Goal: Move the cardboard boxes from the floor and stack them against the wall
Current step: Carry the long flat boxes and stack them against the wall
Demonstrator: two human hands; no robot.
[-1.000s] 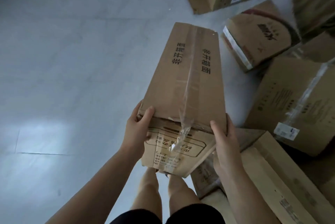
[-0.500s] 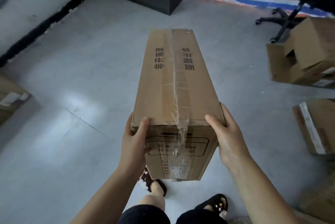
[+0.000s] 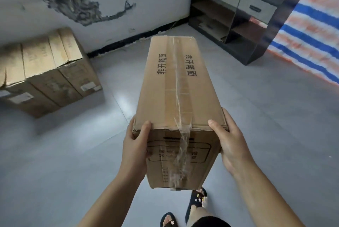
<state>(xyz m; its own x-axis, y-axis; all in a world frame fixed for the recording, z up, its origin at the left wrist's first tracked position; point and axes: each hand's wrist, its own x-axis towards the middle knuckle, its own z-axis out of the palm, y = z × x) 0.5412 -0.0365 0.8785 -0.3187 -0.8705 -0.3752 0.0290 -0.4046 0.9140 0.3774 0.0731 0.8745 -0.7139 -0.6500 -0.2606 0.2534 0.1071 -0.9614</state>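
I hold a long cardboard box (image 3: 174, 87) in the air in front of me, its taped top face up and its far end pointing away. My left hand (image 3: 134, 146) grips its near left corner, thumb on top. My right hand (image 3: 229, 140) grips the near right corner the same way. At the left, several tall cardboard boxes (image 3: 45, 72) stand side by side on the floor against the cracked white wall (image 3: 102, 1).
A dark shelf unit with drawers (image 3: 236, 13) stands in the far right corner. A blue, white and red striped tarp (image 3: 311, 39) hangs at the right. Grey tiled floor (image 3: 73, 153) lies between me and the wall. My sandalled feet (image 3: 196, 201) show below the box.
The view has swung left from the pile of loose boxes toward the wall. The row of boxes at the wall has come into sight. Both hands keep the same hold on the box.
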